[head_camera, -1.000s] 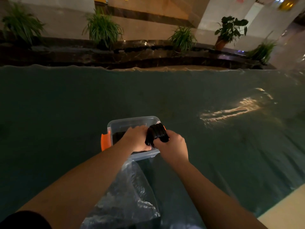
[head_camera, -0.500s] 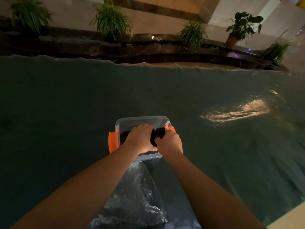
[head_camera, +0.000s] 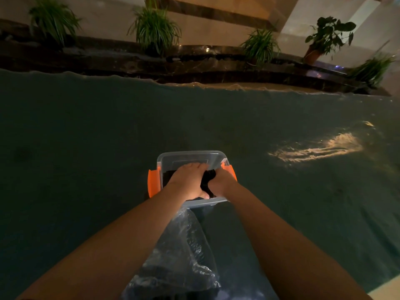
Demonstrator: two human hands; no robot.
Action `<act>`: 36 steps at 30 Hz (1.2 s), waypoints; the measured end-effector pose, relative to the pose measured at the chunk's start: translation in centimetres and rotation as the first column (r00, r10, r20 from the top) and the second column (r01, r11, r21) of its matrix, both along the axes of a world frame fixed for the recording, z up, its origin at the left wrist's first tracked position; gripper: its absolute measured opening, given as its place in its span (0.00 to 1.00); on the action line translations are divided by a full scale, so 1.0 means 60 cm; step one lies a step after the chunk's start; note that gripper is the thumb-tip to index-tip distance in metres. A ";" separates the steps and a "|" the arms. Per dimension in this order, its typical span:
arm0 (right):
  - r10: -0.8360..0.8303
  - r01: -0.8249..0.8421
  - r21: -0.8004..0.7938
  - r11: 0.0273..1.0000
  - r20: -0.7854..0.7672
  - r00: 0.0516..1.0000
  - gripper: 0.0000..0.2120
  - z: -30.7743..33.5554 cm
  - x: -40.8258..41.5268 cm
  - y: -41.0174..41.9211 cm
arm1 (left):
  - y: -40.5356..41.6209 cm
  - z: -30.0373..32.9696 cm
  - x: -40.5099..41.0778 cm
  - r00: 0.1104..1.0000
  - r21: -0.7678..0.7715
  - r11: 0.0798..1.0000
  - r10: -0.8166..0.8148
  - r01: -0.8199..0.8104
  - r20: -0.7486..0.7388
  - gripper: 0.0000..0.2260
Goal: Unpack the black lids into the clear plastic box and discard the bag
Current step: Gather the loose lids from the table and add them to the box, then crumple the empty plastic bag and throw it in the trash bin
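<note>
A broad dark green cloth [head_camera: 86,148] covers the work surface, with a stone ledge of potted plants [head_camera: 154,29] running across the far edge at twelve o'clock. At the middle of the view, just toward six o'clock from centre, sits the clear plastic box [head_camera: 190,155] with orange latches [head_camera: 153,182] at its nine and three o'clock sides. Toward six o'clock from the box, touching or nearly touching its near wall, lies the crumpled clear bag [head_camera: 184,256]; dark shapes show through its lower part, which suggests more lids remain inside, though the dim light leaves that uncertain. Both hands are down inside the box. The left hand [head_camera: 187,180] lies palm down with fingers spread flat over dark contents, pressing rather than gripping as far as can be seen. The right hand [head_camera: 220,184], at the box's three o'clock side, is curled around a stack of black lids [head_camera: 208,180] standing on edge between the two hands. By the look of it the task is in its middle: a batch of lids is being seated in the box, the bag probably still needs emptying, and discarding it is not yet done.
</note>
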State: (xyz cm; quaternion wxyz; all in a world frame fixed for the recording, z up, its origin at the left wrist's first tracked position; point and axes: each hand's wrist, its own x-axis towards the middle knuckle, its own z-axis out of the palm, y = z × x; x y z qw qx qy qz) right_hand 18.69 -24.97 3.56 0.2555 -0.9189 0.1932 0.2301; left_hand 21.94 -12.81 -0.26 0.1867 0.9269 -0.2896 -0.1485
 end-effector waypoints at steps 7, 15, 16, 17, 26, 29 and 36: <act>0.013 -0.012 -0.011 1.000 0.106 0.994 0.19 0.039 -0.032 -0.007 | 0.066 0.042 -0.019 0.990 -0.085 0.993 0.088 -0.079 0.111 0.39; 0.291 -0.230 -0.184 0.956 0.465 0.836 0.42 0.115 -0.109 0.012 | 0.168 0.143 -0.084 0.928 -0.036 0.969 0.246 -0.246 0.281 0.50; 0.337 -0.256 -0.228 0.940 0.484 0.807 0.43 0.127 -0.119 0.013 | 0.180 0.159 -0.096 0.917 -0.044 0.962 0.271 -0.271 0.292 0.51; 0.383 -0.277 -0.275 0.920 0.496 0.779 0.45 0.138 -0.130 0.015 | 0.190 0.175 -0.111 0.906 -0.050 0.955 0.295 -0.294 0.302 0.52; 0.604 -0.447 -0.408 0.796 0.576 0.551 0.52 0.180 -0.218 0.055 | 0.257 0.218 -0.299 0.782 -0.019 0.843 0.507 -0.538 0.362 0.58; 0.653 -0.521 -0.408 0.750 0.583 0.483 0.51 0.163 -0.244 0.080 | 0.270 0.190 -0.358 0.756 0.032 0.802 0.548 -0.596 0.357 0.57; 0.753 -0.649 -0.417 0.636 0.518 0.405 0.45 0.076 -0.285 0.153 | 0.313 0.091 -0.404 0.867 0.069 0.879 0.449 -0.472 0.214 0.43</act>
